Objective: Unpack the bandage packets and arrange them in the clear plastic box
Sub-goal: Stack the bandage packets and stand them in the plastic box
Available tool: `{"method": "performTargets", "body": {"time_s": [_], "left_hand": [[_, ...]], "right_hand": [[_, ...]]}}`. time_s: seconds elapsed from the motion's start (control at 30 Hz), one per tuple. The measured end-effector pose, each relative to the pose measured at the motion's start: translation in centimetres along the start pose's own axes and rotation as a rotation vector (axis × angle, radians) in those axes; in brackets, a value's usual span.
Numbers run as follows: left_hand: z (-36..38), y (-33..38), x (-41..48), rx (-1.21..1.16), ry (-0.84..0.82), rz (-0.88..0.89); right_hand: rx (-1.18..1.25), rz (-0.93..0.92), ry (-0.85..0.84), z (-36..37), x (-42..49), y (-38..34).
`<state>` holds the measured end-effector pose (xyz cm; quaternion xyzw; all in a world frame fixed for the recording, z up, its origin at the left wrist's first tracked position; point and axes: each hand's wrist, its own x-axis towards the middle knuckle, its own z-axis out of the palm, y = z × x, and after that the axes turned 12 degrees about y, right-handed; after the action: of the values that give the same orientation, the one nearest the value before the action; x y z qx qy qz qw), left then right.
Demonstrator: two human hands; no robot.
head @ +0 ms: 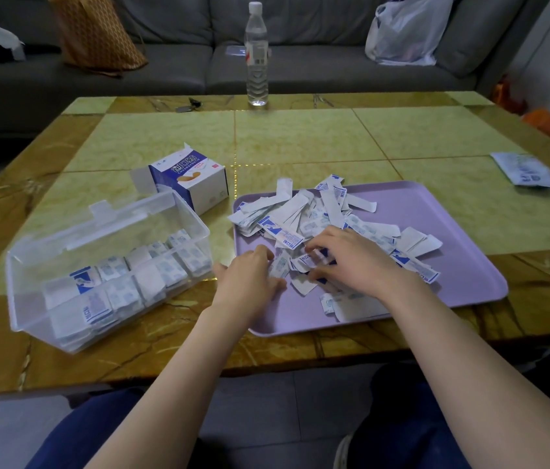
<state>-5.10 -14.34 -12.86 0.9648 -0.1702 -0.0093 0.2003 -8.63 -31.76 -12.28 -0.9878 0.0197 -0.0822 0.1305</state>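
Observation:
A heap of white-and-blue bandage packets (314,214) lies on a lilac tray (453,231). My right hand (351,262) is over the near part of the heap, its thumb and fingers curled round a few packets (311,260). My left hand (250,277) rests at the tray's left side, fingers bent onto packets beside the right hand; whether it holds one is hidden. The clear plastic box (30,282) stands to the left, open, with two rows of packets (125,282) inside.
An opened blue-and-white bandage carton (196,184) stands behind the box. A water bottle (256,55) is at the table's far edge, with keys (189,104) to its left. A flat packet (527,170) lies at the right. A grey sofa with bags is beyond.

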Motion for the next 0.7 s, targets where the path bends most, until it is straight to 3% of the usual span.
{"method": "performTargets", "body": {"time_s": [0.3,0.4,0.57,0.7], "left_hand": [[0.1,-0.3,-0.2,-0.026,0.049,0.001],[-0.1,-0.1,-0.2,-0.049,0.069,-0.012],[-0.2,0.2,0.0,-0.173,0.071,-0.042],[-0.1,-0.1,0.8,-0.343,0.034,-0.124]], "right_hand": [[-0.087,-0.054,0.125,-0.1,-0.5,-0.7],[-0.065,0.016,0.176,-0.4,-1.0,-1.0],[0.049,0.027,0.375,-0.9,-2.0,-2.4],[0.075,-0.097,0.190,0.5,-2.3,-3.4]]}}
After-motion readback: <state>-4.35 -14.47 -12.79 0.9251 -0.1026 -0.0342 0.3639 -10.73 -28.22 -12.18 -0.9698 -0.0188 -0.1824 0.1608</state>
